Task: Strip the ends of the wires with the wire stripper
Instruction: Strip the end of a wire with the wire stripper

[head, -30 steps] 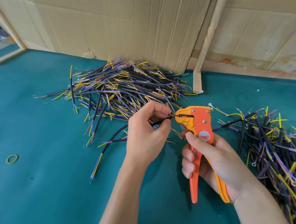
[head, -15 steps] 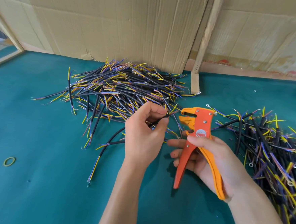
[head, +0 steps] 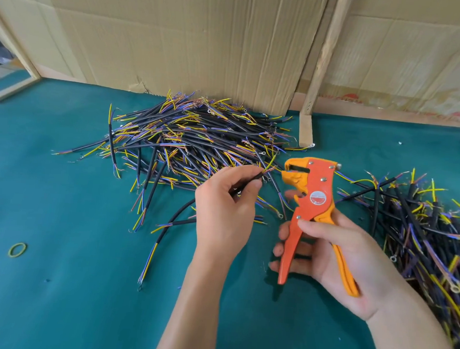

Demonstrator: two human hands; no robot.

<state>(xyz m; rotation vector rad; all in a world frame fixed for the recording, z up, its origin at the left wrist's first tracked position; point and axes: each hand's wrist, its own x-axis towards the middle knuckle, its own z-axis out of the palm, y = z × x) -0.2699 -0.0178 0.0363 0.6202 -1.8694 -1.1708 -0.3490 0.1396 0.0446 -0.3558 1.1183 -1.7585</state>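
The right hand [head: 335, 252] is gripping the wire stripper [head: 309, 207] by its spread handles, head tilted toward the left hand [head: 223, 212], which is pinching one black wire [head: 253, 177] with its coloured ends just beside the open mouth (probably for feeding in). Beyond, two wire piles [head: 193, 139] are lying on the green table [head: 60, 285].

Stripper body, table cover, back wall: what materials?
Wire stripper: looks like orange-painted sheet metal, going by its flat plates and silver rivets; the yellow-orange handle sleeves are probably plastic. Table cover: matte teal cloth, likely felt, no sheen. Back wall: corrugated cardboard, with creases and a torn edge.
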